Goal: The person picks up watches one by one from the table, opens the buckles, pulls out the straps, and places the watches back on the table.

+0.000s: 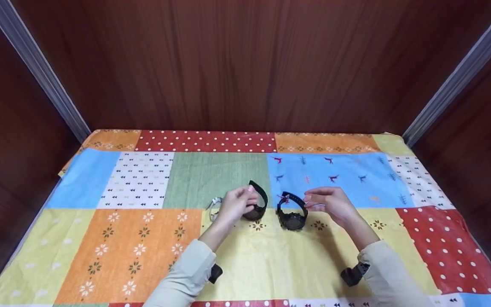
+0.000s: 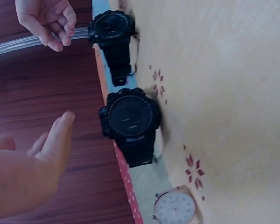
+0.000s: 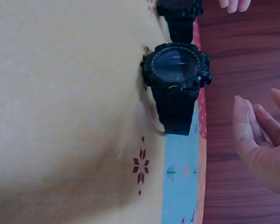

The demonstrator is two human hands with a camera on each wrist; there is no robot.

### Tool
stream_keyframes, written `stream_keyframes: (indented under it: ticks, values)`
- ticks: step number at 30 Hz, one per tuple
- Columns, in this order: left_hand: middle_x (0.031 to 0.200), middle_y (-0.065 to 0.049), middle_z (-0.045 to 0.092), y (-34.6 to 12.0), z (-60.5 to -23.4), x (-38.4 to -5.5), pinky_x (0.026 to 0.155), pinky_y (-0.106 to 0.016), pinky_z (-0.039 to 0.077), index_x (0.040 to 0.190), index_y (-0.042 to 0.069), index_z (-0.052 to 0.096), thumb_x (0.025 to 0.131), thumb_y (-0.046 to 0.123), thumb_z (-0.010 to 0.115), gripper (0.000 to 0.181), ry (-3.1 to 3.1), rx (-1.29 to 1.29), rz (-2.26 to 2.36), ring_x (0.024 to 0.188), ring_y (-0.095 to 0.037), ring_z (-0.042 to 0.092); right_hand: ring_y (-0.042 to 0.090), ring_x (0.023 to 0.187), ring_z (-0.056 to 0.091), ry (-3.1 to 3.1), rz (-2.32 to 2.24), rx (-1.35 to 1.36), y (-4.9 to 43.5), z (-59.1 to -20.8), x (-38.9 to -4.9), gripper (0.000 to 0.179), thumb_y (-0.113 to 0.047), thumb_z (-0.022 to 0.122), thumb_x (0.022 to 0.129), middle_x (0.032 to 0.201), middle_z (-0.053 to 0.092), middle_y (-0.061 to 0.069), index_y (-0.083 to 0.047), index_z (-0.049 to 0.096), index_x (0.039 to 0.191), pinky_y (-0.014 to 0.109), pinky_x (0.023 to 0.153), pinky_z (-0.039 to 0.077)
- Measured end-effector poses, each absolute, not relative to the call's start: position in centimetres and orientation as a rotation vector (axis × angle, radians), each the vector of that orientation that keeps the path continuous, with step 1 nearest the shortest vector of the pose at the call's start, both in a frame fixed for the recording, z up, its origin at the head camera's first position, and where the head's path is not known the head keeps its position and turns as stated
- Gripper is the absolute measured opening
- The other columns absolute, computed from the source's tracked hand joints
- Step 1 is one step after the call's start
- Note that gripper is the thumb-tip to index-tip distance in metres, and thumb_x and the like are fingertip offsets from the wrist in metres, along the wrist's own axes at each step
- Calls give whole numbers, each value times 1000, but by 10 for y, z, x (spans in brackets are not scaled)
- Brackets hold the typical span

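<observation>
rose-gold, white-dialled round watch (image 2: 175, 207) sits leftmost; left hand (image 1: 235, 205), fingers loose, holding nothing, near a chunky black plastic watch (image 2: 130, 115); then a matching black plastic watch (image 1: 292, 221); right hand (image 1: 330, 203), relaxed, empty; likely lining-up, next wanting light fingertip straightening.

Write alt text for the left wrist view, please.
A black watch sits mid-frame on a cloth, with a second black watch above it and a white-faced watch at the bottom edge. The left hand, at the left edge, and the right hand, at top left, both look empty.
</observation>
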State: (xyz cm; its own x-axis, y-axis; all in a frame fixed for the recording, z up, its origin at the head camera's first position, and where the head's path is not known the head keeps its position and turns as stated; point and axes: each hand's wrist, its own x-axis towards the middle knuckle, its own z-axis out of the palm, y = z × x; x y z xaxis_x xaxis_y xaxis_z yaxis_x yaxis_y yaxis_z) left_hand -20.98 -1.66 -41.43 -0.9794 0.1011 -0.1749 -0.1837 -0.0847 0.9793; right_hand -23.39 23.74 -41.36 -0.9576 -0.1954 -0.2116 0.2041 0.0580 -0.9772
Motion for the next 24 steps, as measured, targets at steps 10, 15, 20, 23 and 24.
stream_keyframes:
  ticks: [10,15,20,23,24]
  values:
    - [106,-23,60,-37,-408,-209,85,-37,47,116,-9,52,98,17,43,32,2077,-246,2245,102,-33,57,25,74,63,2021,-1976,-37,229,-407,-234,27,1,54,88,85,64,17,17,53,109,35,73,52]
    - [102,-23,62,-43,-409,-208,83,-39,49,114,-8,54,97,16,44,31,2134,-282,2237,97,-33,59,23,71,63,2005,-1951,-68,221,-406,-234,26,-1,56,88,81,65,16,16,53,107,34,71,53]
    - [97,-19,64,-50,-412,-205,76,-36,51,113,-7,54,96,17,46,31,2184,-342,2218,92,-31,62,21,69,63,1993,-1942,-119,211,-407,-233,32,-1,56,87,78,65,15,21,49,110,34,70,53]
    - [93,-13,65,-55,-414,-204,60,-28,52,115,-3,55,95,20,48,31,2186,-412,2191,84,-26,64,20,67,64,1985,-1941,-125,206,-409,-234,33,0,56,87,79,65,16,22,49,110,34,70,53]
    - [92,-12,65,-57,-415,-204,54,-25,50,115,-2,55,95,20,48,30,2182,-431,2185,80,-23,64,20,66,63,1985,-1936,-128,204,-410,-234,32,1,56,87,79,65,16,22,49,110,34,70,53]
